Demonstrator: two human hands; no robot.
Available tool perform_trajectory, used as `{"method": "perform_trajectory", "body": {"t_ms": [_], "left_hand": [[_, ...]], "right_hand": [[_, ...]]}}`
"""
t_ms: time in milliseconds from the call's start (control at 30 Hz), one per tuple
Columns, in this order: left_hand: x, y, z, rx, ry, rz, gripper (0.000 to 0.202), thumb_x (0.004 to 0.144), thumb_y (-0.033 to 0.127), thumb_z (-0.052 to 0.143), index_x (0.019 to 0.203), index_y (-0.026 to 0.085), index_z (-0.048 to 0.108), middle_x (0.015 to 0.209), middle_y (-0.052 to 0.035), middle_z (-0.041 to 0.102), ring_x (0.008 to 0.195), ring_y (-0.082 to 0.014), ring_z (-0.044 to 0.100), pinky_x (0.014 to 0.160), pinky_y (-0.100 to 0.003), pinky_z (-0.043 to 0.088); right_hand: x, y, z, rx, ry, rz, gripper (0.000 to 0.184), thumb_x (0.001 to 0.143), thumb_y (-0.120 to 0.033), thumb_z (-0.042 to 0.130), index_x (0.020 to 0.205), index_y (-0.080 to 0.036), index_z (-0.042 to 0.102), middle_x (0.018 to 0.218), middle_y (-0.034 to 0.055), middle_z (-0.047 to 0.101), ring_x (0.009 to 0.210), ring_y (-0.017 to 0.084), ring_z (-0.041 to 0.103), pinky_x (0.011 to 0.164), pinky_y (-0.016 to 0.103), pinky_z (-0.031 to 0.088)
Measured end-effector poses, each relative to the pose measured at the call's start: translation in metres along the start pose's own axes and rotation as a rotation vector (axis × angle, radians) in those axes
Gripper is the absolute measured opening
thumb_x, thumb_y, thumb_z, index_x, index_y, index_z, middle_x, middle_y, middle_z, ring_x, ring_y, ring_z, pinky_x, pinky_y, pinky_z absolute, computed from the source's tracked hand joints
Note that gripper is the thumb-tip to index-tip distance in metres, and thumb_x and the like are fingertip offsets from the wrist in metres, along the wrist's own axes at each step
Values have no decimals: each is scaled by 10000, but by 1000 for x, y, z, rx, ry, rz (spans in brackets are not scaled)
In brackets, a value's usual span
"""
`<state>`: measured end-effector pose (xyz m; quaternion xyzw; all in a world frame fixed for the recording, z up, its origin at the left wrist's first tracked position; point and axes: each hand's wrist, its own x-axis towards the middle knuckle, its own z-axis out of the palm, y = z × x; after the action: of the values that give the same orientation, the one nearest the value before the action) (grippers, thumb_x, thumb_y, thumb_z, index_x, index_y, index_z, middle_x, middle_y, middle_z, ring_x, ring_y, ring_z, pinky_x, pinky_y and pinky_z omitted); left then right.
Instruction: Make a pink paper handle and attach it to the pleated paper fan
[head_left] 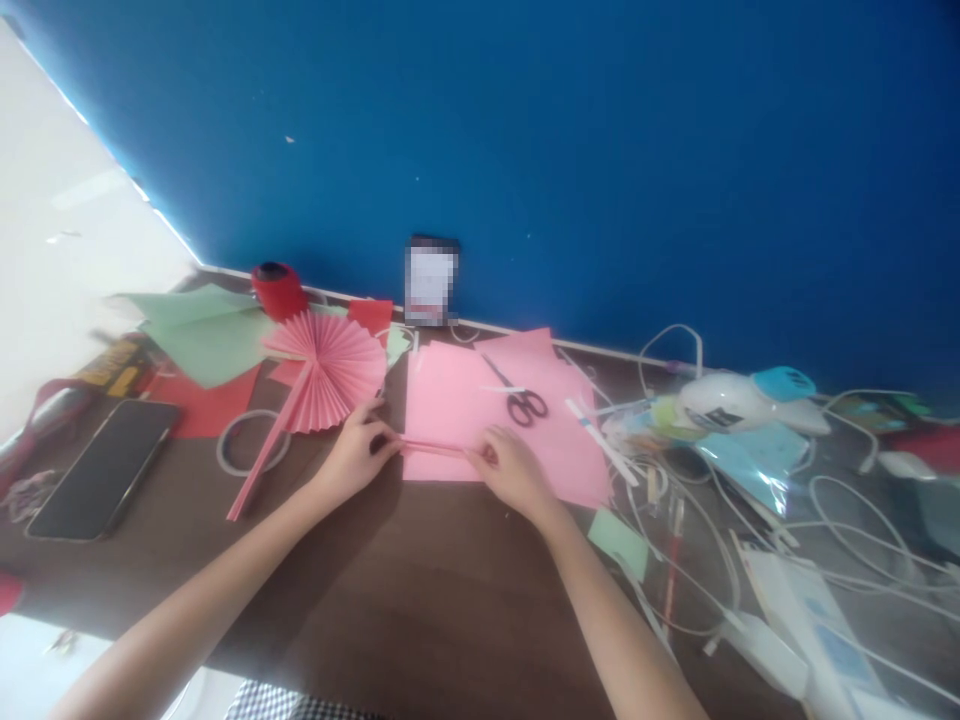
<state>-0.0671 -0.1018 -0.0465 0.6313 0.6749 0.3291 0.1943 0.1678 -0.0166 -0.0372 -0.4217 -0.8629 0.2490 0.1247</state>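
Between my hands stretches a narrow folded strip of pink paper (435, 447), held level over the front part of some pink sheets (442, 400). My left hand (360, 450) pinches its left end, and my right hand (510, 465) pinches the right end. Black-handled scissors (527, 407) lie on the sheets just beyond my right hand. Left of my left hand rests a pleated pink paper fan (337, 370) with a long folded pink strip (259, 470) reaching toward me. Under that strip is a roll of tape (223, 445), partly covered.
A dark phone (105, 470) lies at the left, near green paper (202, 335) and red paper (214, 405). A red cylindrical object (279, 290) stands behind the fan. Tangled white cables (720, 560) and a white bottle with a blue cap (727, 400) crowd the right. A blue wall (525, 150) bounds the table.
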Motion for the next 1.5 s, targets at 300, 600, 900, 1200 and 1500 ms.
{"method": "perform_trajectory", "body": {"t_ms": [300,600,900,1200,1500], "left_hand": [[1,-1,4,43,35,-54,126,740,241,617,655,162,666,1101,-103,495,1041,-261,493,953,-453,368],[1,5,8,109,112,-126,139,711,247,646,608,156,664,1079,-102,519,1032,-277,481,934,-470,376],[-8,6,9,95,195,-112,128,731,254,633,655,152,629,1069,-102,534,1032,-250,503,932,-429,390],[-26,31,16,453,118,263,248,862,129,382,993,138,592,1181,-141,523,1109,-250,480,931,-418,414],[-29,39,42,556,-187,368,664,882,461,338,1346,-10,278,1412,-236,273,1344,-346,96,1049,-472,236]], "right_hand": [[0,-1,-1,8,4,-5,250,797,-285,534,609,-215,384,662,-9,495,663,155,467,583,258,342],[0,0,-1,3,14,-6,262,792,-283,542,601,-212,378,661,-8,498,656,148,469,573,248,338],[1,1,0,21,6,-11,248,781,-270,550,603,-211,389,650,-14,496,646,146,467,566,242,339],[2,3,1,11,12,-15,234,786,-288,544,606,-210,416,654,-12,506,650,147,474,575,245,346],[2,1,1,4,20,-22,243,796,-286,530,600,-210,409,649,-10,503,635,143,469,582,247,356]]}}
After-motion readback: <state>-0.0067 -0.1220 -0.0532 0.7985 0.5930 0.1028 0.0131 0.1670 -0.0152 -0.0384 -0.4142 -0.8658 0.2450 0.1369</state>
